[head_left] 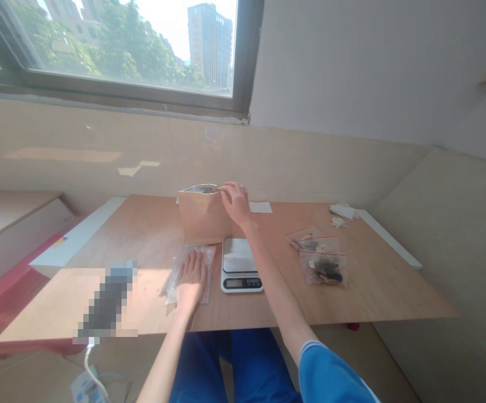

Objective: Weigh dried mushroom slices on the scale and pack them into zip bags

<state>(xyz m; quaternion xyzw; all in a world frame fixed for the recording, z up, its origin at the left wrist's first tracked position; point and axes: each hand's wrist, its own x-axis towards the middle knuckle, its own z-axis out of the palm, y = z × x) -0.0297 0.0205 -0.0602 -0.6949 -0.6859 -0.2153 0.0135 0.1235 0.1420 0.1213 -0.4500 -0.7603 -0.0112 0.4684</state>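
My left hand [191, 275] lies flat, fingers stretched out, on a small pile of clear plastic bags [209, 263] on the table. At the upper right corner of a standing brown paper bag [203, 219], the fingers of my right hand [235, 201] are closed on the rim. The bag's mouth is open and its lining looks silvery; I cannot make out what is inside. Between my forearms sits a white kitchen scale [235, 256] with nothing visible on its platform, which my right arm partly covers.
Zip bags [324, 270] with dark and pale pieces lie right of the scale. White scraps [342, 211] are at the back right, and a white paper [261, 207] lies behind my right hand. A blurred-out object [108, 302] with a white cable [88, 364] is on the left.
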